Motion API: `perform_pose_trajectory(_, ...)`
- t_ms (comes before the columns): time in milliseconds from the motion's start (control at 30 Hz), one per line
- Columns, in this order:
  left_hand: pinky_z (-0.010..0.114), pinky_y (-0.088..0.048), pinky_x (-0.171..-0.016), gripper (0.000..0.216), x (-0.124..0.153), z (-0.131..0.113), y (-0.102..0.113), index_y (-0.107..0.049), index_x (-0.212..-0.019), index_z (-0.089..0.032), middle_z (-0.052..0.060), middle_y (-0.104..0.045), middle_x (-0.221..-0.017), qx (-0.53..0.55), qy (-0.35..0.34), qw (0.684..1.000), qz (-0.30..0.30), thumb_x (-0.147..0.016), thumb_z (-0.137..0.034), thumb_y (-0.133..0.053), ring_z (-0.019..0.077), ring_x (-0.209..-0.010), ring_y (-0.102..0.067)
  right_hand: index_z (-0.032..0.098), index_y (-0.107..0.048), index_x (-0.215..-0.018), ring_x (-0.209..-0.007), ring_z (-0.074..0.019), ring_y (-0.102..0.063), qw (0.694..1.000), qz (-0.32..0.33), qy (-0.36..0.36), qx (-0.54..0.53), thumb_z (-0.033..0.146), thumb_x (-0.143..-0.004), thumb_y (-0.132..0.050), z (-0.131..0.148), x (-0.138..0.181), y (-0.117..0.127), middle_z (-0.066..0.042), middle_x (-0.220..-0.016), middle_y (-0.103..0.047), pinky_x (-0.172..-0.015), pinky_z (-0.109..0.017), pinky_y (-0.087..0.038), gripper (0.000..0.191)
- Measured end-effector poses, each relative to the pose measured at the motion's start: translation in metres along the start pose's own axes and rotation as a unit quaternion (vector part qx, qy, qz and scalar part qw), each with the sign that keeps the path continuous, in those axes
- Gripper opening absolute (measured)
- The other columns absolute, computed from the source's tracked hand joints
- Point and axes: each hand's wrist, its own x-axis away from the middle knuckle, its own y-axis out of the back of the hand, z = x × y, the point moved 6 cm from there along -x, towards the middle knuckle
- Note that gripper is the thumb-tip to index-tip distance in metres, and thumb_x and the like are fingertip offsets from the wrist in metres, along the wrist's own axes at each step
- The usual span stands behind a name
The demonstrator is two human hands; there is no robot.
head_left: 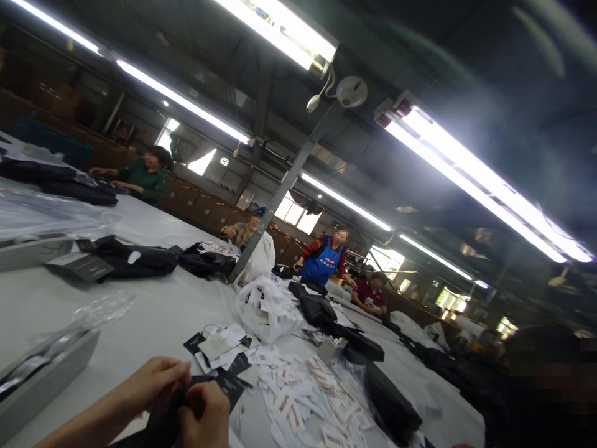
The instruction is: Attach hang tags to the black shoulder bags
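Hands: left hand (pixel 156 382), right hand (pixel 208 414) pinching dark garment (pixel 163 426), fingers curled.

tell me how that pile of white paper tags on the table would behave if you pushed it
The white paper tags lie loose and overlapping, so a push would probably scatter them rather than move them together. They look thin and light, likely sliding easily on the smooth white table.

A heap of white paper tags (pixel 303 398) lies on the pale surface (pixel 158 311) beside a white plastic bag (pixel 268 308). Dark folded garments (pixel 135 258) lie farther off. A person in a blue apron (pixel 323 261) stands beyond, under long ceiling lamps (pixel 471 177).
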Motion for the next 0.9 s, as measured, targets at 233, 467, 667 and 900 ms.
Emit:
perform_pose_trajectory(233, 0.023, -0.039, -0.048, 0.052, 0.005, 0.055, -0.024, -0.060, -0.084, -0.018, -0.001, -0.060, -0.060, 0.202, -0.001, 0.966, -0.163, -0.057, -0.062, -0.066, 0.0160, -0.058, -0.055, 0.016, -0.064, -0.089, -0.081, -0.0227, -0.064, 0.988, 0.028, 0.033, 0.145, 0.002, -0.059, -0.049, -0.004, 0.007, -0.004, -0.012, -0.100, -0.060, -0.073, -0.033, -0.048, 0.036)
perform_pose_trajectory(467, 0.023, -0.039, -0.053, 0.040, 0.015, 0.065, -0.025, -0.056, -0.074, -0.021, -0.004, -0.051, -0.057, 0.013, -0.099, 0.984, -0.148, -0.073, -0.061, -0.054, 0.0133, -0.054, -0.045, 0.017, -0.069, -0.084, -0.092, -0.0341, -0.061, 0.956, 0.073, 0.061, 0.278, 0.007, -0.056, -0.061, -0.009, 0.022, 0.006, -0.015, -0.091, -0.067, -0.091, -0.059, -0.035, 0.031)
perform_pose_trajectory(667, 0.025, -0.041, -0.058, 0.048, 0.013, 0.073, -0.025, -0.056, -0.095, -0.020, -0.004, -0.054, -0.063, 0.008, -0.087, 0.986, -0.144, -0.074, -0.062, -0.052, 0.0154, -0.060, -0.049, 0.020, -0.067, -0.079, -0.080, -0.0293, -0.063, 0.954, 0.135, 0.070, 0.260, 0.024, -0.056, -0.070, -0.009, 0.023, 0.027, -0.007, -0.079, -0.068, -0.089, -0.061, -0.034, 0.023)
perform_pose_trajectory(900, 0.027, -0.044, -0.068, 0.041, 0.035, 0.044, -0.028, -0.058, -0.099, -0.019, 0.001, -0.064, -0.080, -0.075, -0.121, 0.975, -0.169, -0.077, -0.053, -0.051, 0.0186, -0.073, -0.058, 0.020, -0.069, -0.079, -0.064, -0.0139, -0.063, 0.989, 0.129, 0.027, 0.069, 0.026, -0.075, -0.061, -0.020, 0.019, 0.063, 0.003, -0.071, -0.067, -0.059, -0.023, -0.047, 0.011)
